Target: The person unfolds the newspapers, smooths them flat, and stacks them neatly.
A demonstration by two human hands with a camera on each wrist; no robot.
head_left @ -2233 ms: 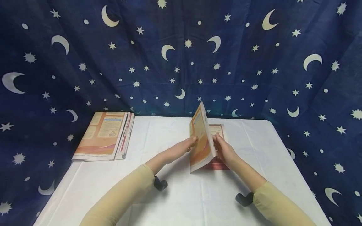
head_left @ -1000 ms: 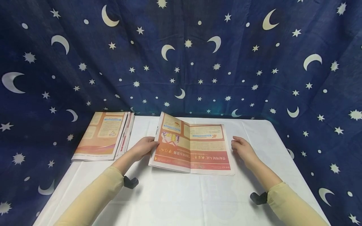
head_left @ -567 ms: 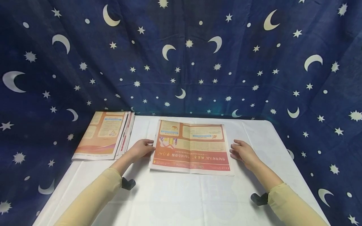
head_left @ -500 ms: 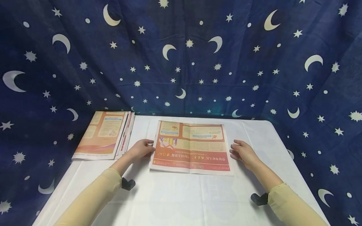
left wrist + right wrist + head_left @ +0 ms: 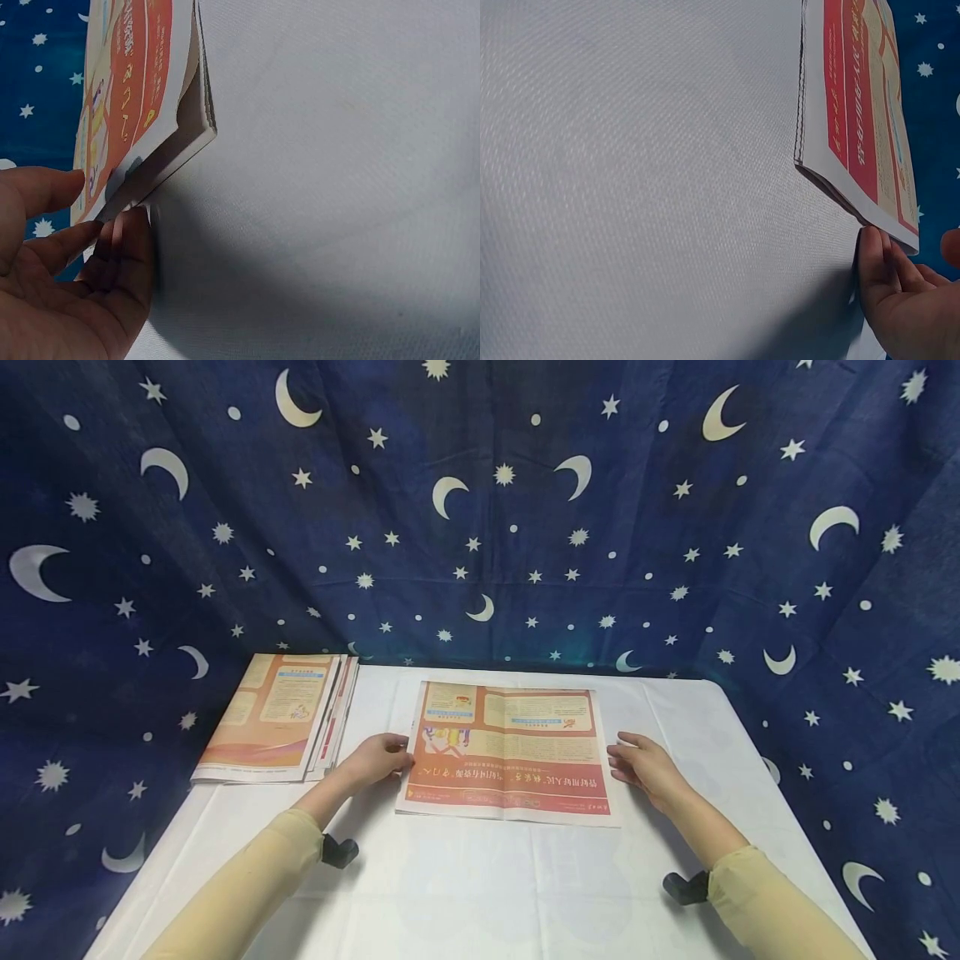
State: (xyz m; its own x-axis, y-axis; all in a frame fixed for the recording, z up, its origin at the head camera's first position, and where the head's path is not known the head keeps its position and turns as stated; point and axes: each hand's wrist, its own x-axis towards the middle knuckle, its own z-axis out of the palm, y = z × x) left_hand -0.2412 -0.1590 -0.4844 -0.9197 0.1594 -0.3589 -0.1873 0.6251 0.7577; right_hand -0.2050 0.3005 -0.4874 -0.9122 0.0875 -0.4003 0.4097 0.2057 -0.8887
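Note:
An unfolded newspaper (image 5: 504, 760) with a red band and orange-beige panels lies flat on the white table, its print upside down in the head view. At its left edge is my left hand (image 5: 378, 758); in the left wrist view its fingertips (image 5: 135, 217) meet the paper's side, with the thumb apart above them. On the opposite side, my right hand (image 5: 651, 770) has its fingertips against the right edge. The right wrist view shows those fingers (image 5: 874, 255) touching the paper's side and the thumb held away. Neither hand grips the paper.
A stack of folded newspapers (image 5: 262, 718) lies at the table's back left corner. Behind the white tabletop (image 5: 480, 885) hangs a dark blue curtain (image 5: 480, 510) with moons and stars. A black wrist mount (image 5: 339, 852) sits on the left arm.
The newspaper's raised half has swung left and now lies flat. My left hand moved left with it and released it; my right hand withdrew to the right edge. The last half second shows little movement.

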